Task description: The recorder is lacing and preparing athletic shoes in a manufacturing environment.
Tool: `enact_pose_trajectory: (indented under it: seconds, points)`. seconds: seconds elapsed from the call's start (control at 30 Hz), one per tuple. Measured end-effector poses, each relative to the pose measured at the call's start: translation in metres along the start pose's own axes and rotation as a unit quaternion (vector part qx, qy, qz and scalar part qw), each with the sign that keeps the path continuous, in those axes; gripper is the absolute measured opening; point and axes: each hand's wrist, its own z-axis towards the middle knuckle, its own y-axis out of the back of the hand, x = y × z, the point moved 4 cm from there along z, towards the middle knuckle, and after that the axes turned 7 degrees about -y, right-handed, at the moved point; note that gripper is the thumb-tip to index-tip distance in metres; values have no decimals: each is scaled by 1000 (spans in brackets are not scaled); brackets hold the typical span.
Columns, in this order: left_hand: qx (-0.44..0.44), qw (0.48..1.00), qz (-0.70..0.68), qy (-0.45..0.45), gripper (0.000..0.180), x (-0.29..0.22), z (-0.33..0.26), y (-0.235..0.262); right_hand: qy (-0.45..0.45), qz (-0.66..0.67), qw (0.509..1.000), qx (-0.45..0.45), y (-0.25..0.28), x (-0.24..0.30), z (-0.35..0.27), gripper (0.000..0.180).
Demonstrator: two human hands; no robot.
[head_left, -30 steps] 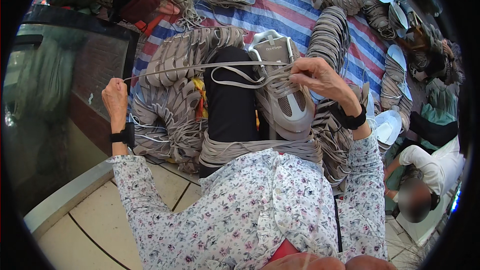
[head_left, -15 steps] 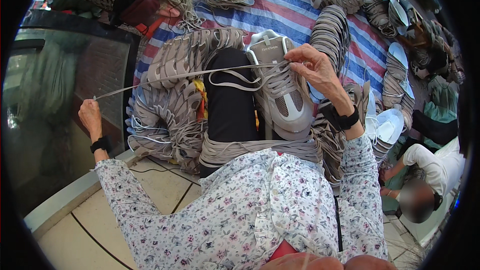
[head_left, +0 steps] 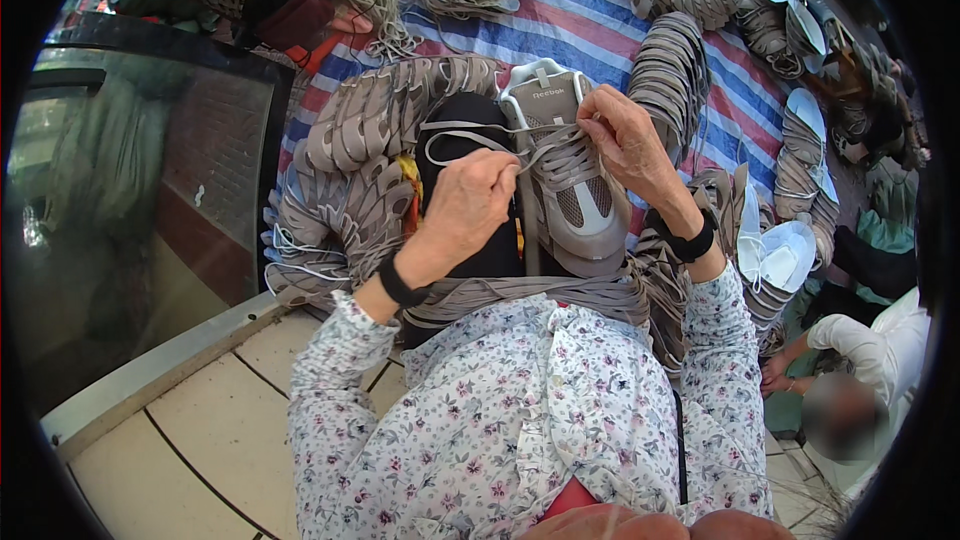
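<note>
A grey-and-white sneaker rests at my lap with its toe pointing toward me and its tongue away. Its grey shoelace crosses the upper through the eyelets, and a loose loop trails left over my dark-clad leg. At the upper right eyelets, my right hand pinches the lace between thumb and fingers. My left hand is closed just left of the sneaker, its fingertips at the lace; the exact grip is partly hidden. A thick bundle of grey laces lies across my lap.
Nested grey shoe uppers curve along my left, with another stack at the far right. A striped blue, red and white sheet covers the floor ahead. A glass-fronted panel stands left. A person in white works at right.
My left hand has come back from the far left to the sneaker's left side. The lace that was pulled taut is now slack in a loop. My right hand stays at the eyelets.
</note>
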Motion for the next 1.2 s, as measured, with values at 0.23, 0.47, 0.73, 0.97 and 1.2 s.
enact_pose_trajectory:
  seconds: [0.23, 0.47, 0.73, 0.97, 1.2]
  points:
    - [116, 970, -51, 206, 34, 31, 8, -8, -177, 266, 945, 64, -8, -10, 3, 7]
    - [99, 916, -279, 270, 21, 34, 16, 6, -271, 524, 804, 73, -5, -36, 9, 10]
    - [171, 959, -190, 124, 11, 34, 24, 23, -209, 571, 777, -165, 152, -187, 43, 19]
    - [7, 976, -195, 98, 22, 24, 33, 15, -147, 385, 866, -282, 262, -156, 86, 24]
    - [-10, 999, 32, -5, 15, 8, 44, 3, 77, -87, 986, -124, 72, -24, 25, 22]
